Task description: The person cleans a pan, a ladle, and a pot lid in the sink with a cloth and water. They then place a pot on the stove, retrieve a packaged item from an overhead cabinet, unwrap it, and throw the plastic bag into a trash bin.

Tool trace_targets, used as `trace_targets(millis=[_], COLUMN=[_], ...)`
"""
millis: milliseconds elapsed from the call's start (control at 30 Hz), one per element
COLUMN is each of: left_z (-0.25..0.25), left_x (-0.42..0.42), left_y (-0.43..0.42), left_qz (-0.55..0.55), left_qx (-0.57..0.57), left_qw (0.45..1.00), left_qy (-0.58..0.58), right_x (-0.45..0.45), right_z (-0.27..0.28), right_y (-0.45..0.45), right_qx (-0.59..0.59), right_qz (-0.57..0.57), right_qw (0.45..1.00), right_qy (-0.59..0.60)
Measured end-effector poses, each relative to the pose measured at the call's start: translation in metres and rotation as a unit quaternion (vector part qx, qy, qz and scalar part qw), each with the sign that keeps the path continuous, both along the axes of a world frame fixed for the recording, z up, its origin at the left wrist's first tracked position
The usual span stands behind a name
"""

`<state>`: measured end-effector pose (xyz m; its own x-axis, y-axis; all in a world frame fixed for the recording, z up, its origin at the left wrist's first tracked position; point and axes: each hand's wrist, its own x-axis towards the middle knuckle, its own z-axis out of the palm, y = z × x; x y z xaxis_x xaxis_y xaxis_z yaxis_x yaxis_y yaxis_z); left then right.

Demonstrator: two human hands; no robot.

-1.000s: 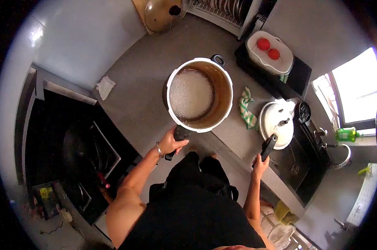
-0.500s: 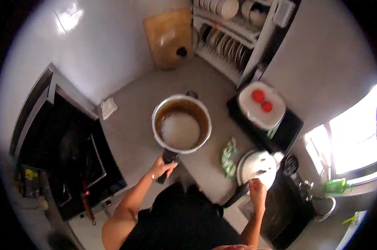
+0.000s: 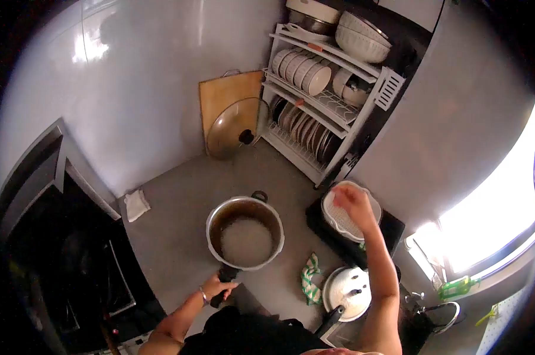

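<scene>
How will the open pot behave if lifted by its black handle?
Probably fairly heavy: the pot looks deep and metal, with pale contents in the bottom. Likely apt to tip or twist, since the left hand grips the black handle off to one side. Its walls look rigid, so it shouldn't flex.

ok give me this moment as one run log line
left hand: grips pressure cooker pot by black handle; right hand: at white basket, hold unclear; pressure cooker lid: off pot, beside green-and-white cloth
</scene>
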<state>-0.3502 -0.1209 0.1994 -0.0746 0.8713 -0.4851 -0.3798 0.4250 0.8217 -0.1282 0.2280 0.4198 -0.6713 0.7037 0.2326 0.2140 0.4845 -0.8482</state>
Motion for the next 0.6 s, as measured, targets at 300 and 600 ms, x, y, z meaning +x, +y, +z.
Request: trace_targets(millis=[300,600], left_z=[-0.009,-0.011], left_x=[-0.004,-0.014], left_y=[-0.001,-0.001], left_qz=[-0.008,-0.029], left_qx=[0.027,0.03], left_qw=[1.0,0.999], left_qy=[-0.009,-0.014], right_x=[-0.102,-0.146], right_z=[0.055,0.112], right_y=[0.15,0.262], right_qx=[-0.263,-0.438], right_qz=[-0.061,-0.14], right_qw=[0.927,0.805], right_qy=[0.262,0.375])
